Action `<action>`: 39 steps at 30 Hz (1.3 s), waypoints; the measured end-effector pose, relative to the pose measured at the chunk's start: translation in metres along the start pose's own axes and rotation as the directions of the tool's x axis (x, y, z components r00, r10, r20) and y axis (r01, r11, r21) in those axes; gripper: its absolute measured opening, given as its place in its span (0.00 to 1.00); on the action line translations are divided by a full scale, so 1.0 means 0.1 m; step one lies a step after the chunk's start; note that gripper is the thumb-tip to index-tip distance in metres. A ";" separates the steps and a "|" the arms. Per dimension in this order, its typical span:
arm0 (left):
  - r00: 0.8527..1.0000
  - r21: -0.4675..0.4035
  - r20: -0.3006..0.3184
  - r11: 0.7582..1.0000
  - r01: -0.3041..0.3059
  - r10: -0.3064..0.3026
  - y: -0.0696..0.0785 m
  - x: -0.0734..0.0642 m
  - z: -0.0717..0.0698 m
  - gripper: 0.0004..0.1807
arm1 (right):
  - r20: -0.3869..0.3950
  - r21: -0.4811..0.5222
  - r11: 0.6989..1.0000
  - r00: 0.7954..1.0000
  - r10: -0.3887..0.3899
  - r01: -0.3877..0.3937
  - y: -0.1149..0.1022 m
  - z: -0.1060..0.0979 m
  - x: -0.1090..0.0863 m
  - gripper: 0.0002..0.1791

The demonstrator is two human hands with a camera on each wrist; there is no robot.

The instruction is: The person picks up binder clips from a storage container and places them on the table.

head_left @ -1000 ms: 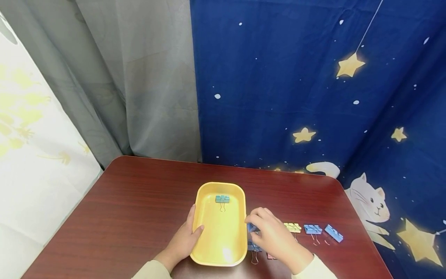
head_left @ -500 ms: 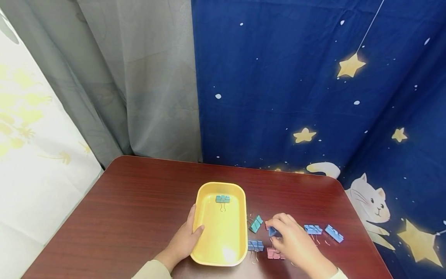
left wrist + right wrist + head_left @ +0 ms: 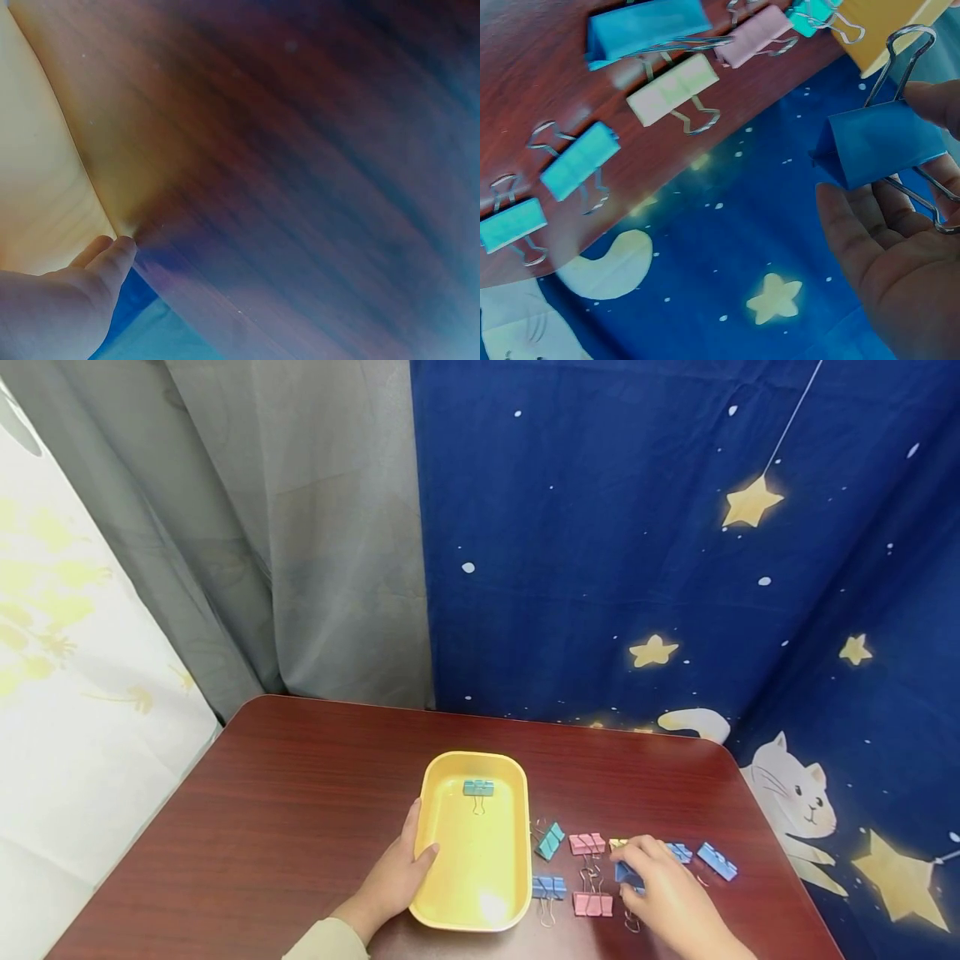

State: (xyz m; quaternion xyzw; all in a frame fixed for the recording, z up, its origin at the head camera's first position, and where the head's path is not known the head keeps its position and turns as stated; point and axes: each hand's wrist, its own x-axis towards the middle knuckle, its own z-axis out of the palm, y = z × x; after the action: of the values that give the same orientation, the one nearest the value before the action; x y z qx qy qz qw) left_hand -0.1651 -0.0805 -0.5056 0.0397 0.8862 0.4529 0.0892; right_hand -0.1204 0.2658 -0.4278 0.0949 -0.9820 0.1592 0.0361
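Observation:
A blue binder clip (image 3: 625, 873) is pinched in my right hand (image 3: 671, 891), above the right part of the table. In the right wrist view, the held clip (image 3: 877, 142) sits between thumb and fingers with its wire handles spread. My left hand (image 3: 393, 878) grips the left side of a yellow tray (image 3: 523, 893), thumb over the rim. Inside that tray lies one teal binder clip (image 3: 478, 787). Wire handles (image 3: 632, 921) stick out below my right hand; the clip they belong to is mostly hidden in the head view.
Right of the tray lie a green clip (image 3: 550, 842), pink clips (image 3: 587, 844), a yellow clip (image 3: 618, 843) partly covered, and blue clips (image 3: 717, 861). The nearer row has a blue clip (image 3: 549, 887) beside the tray. Curtains (image 3: 525, 610) hang behind the brown table (image 3: 322, 793).
My right hand has moved rightward from the tray's edge with the blue binder clip, uncovering green and pink clips. My left hand and the tray have stayed put.

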 end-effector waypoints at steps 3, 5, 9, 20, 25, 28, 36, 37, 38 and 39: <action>1.000 0.002 0.001 1.000 0.000 0.000 -0.01 0.00 0.00 0.41 | 0.017 0.005 1.000 1.000 0.014 -0.014 0.06 0.00 -0.02 0.17; 1.000 0.003 0.001 1.000 0.002 -0.002 -0.01 0.00 0.00 0.42 | 0.004 -0.005 1.000 1.000 0.005 -0.005 0.10 0.01 -0.04 0.17; 1.000 -0.001 0.003 1.000 0.007 -0.007 -0.01 0.00 0.00 0.42 | -0.021 -0.034 0.999 1.000 -0.008 0.007 0.17 0.03 -0.06 0.17; 1.000 -0.007 0.007 1.000 0.006 -0.006 -0.01 0.00 0.00 0.41 | 0.062 -0.047 0.997 0.996 0.060 -0.057 0.37 0.06 -0.08 0.16; 1.000 -0.005 0.006 1.000 0.006 -0.006 -0.01 0.00 0.00 0.41 | 0.063 -0.066 0.997 0.997 0.049 -0.045 0.46 0.09 -0.09 0.17; 1.000 -0.004 0.006 1.000 0.006 -0.006 -0.01 0.00 0.00 0.41 | 0.058 -0.071 0.996 0.997 0.048 -0.044 0.52 0.12 -0.11 0.16; 1.000 -0.006 0.008 1.000 0.006 -0.006 -0.01 0.00 0.01 0.42 | 0.090 -0.074 0.996 0.994 0.063 -0.056 0.68 0.18 -0.14 0.17; 1.000 -0.007 0.007 1.000 0.005 -0.005 -0.01 0.00 0.01 0.42 | 0.092 -0.078 0.995 0.994 0.061 -0.054 0.70 0.19 -0.14 0.17; 1.000 -0.007 0.007 1.000 0.003 -0.003 -0.01 0.00 0.01 0.42 | 0.096 -0.081 0.995 0.993 0.063 -0.056 0.72 0.20 -0.14 0.17; 1.000 -0.006 0.005 1.000 0.001 -0.001 -0.01 0.01 0.01 0.42 | 0.100 -0.083 0.995 0.993 0.066 -0.058 0.74 0.21 -0.14 0.17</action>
State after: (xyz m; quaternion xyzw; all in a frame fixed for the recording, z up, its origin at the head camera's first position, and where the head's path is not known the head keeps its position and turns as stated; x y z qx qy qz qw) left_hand -0.1654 -0.0806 -0.5074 0.0400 0.8847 0.4552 0.0921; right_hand -0.1218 0.3308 -0.4714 0.0709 -0.9907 0.1155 -0.0158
